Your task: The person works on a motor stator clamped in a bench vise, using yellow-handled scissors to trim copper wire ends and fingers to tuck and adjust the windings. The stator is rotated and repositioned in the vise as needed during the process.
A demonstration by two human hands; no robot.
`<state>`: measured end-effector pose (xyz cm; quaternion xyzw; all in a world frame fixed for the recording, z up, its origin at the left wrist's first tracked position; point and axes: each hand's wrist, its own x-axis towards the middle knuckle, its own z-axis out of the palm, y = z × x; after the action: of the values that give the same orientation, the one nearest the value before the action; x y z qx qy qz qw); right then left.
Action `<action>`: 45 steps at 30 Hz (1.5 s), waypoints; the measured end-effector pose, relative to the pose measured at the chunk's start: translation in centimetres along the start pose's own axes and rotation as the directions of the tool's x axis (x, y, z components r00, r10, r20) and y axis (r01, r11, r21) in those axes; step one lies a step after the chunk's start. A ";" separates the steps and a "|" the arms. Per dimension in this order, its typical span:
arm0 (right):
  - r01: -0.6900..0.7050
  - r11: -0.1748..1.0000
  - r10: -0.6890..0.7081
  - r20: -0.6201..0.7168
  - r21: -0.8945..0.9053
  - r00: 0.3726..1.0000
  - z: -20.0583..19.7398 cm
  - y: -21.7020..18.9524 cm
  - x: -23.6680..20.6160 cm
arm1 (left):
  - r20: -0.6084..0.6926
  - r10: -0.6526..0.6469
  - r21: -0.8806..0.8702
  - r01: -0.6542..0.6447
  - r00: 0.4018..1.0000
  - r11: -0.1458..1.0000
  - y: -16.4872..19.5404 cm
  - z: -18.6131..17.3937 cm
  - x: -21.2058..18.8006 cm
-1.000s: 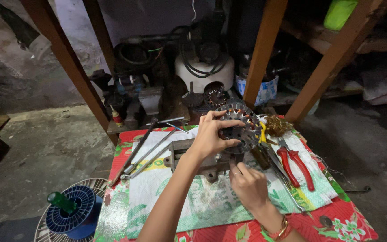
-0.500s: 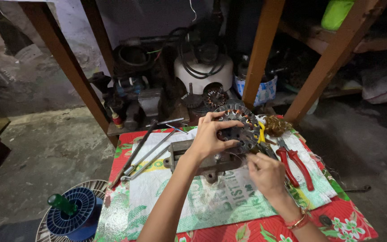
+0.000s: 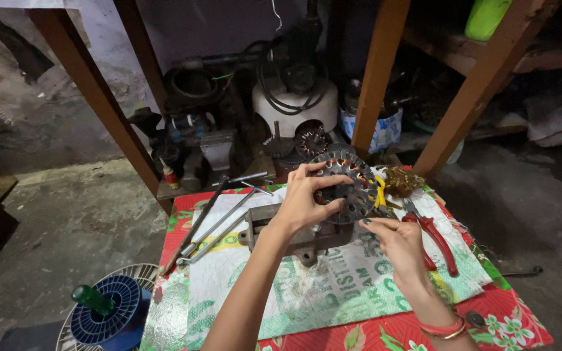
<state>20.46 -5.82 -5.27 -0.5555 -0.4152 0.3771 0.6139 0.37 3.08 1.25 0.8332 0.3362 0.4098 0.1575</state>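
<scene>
My left hand point(image 3: 308, 198) grips a round grey toothed motor stator point(image 3: 352, 185) with copper windings, holding it upright over a small grey bench vise point(image 3: 294, 234). My right hand point(image 3: 399, 244) is just right of and below the stator, its fingertips pinched at the stator's lower right edge, apparently on a thin wire. A yellow-sleeved lead point(image 3: 380, 192) hangs at the stator's right side, and a tangle of old copper wire point(image 3: 401, 182) lies behind it.
Red-handled pliers point(image 3: 434, 237) lie right of my right hand on a white printed sack point(image 3: 307, 292) over a red floral cloth point(image 3: 495, 325). Long metal rods point(image 3: 213, 224) lie at left. A blue fan part point(image 3: 105, 315) sits lower left. Wooden legs point(image 3: 102, 104) and motor clutter stand behind.
My right hand has moved up and right from the vise area to the stator's lower right edge. My left hand keeps its hold on the stator.
</scene>
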 end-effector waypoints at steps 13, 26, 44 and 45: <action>0.047 0.998 -0.041 0.129 -0.043 0.991 2.1 -2.6 1.3 | -0.016 -0.031 -0.038 0.031 0.999 0.999 -0.4 0.5 0.2; 0.602 0.368 -0.655 0.262 -0.709 0.709 4.3 -2.9 -3.8 | -0.019 0.045 0.021 -0.045 0.999 0.999 0.0 0.1 0.8; 0.674 0.072 -0.720 0.430 -0.735 0.545 3.7 2.9 -3.6 | -0.024 0.044 0.018 -0.043 0.999 0.999 0.6 -0.1 0.4; 0.682 0.092 -0.693 0.445 -0.725 0.567 3.6 3.1 -3.5 | -0.019 0.039 0.018 -0.039 0.999 0.999 0.7 -0.2 0.4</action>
<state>15.82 -7.44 -8.56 -0.5185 -0.7455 -0.2125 0.3608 0.71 2.86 1.98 0.8368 0.3251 0.4181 0.1389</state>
